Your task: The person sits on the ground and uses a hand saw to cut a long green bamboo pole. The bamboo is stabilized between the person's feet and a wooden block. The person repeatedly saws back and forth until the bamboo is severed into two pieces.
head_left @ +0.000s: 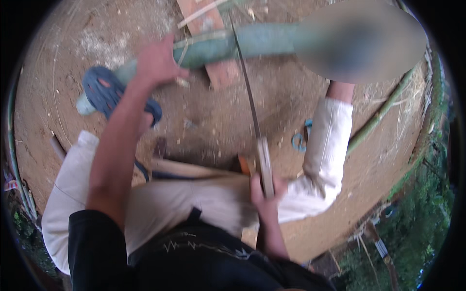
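A thick green bamboo pole lies crosswise on the ground in front of me. My left hand is on the pole's left part, fingers over its far side and thumb toward the right; motion smears it slightly. Closed round a pale straight handle, my right hand holds a handsaw near my lap. The saw's long thin blade reaches away from me and crosses the pole right of my left hand. My left foot, in a dark blue clog, rests on the pole's left end. A blurred patch hides the right end.
A flat reddish board lies under the pole. Beneath my legs is a wooden plank. A small blue ring-shaped thing lies by my right leg. Another thin pole runs along the dirt at right, with greenery beyond.
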Motion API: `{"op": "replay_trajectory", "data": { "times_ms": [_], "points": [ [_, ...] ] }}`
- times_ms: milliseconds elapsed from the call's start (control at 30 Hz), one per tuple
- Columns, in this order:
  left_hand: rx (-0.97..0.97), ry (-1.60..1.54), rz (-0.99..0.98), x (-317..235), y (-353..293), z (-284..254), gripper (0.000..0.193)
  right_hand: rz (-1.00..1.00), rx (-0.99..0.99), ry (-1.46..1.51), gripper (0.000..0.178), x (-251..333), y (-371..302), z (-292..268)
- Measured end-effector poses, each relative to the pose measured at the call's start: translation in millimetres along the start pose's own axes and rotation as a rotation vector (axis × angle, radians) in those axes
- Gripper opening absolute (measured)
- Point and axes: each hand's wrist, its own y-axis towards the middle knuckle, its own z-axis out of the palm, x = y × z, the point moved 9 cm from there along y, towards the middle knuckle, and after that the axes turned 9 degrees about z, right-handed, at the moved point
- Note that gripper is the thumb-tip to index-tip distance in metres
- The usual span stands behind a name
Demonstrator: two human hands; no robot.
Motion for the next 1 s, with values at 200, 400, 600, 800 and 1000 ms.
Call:
{"op": "replay_trajectory", "data": {
  "times_ms": [200, 400, 600, 800, 1000],
  "points": [
    [0.004, -0.043, 0.014, -7, 2, 3, 0.091, 0.074, 0.014, 0.102, 0.016, 13, 66, 42],
    [-0.166, 0.065, 0.053, -10, 1, -1, 0.087, -0.001, 0.082, 0.194, 0.020, 9, 78, 42],
    [0.035, -0.045, 0.045, -3, -3, 9, 0.097, 0.045, -0.078, 0.056, 0.011, -53, -41, -6],
    [-0.086, -0.003, 0.039, -14, -5, -5, 0.093, 0.091, -0.056, 0.192, 0.014, -41, -8, 13],
    [0.066, -0.038, -0.014, -9, -2, -11, 0.087, 0.074, -0.030, 0.195, 0.016, -44, -12, 14]
  ]
}}
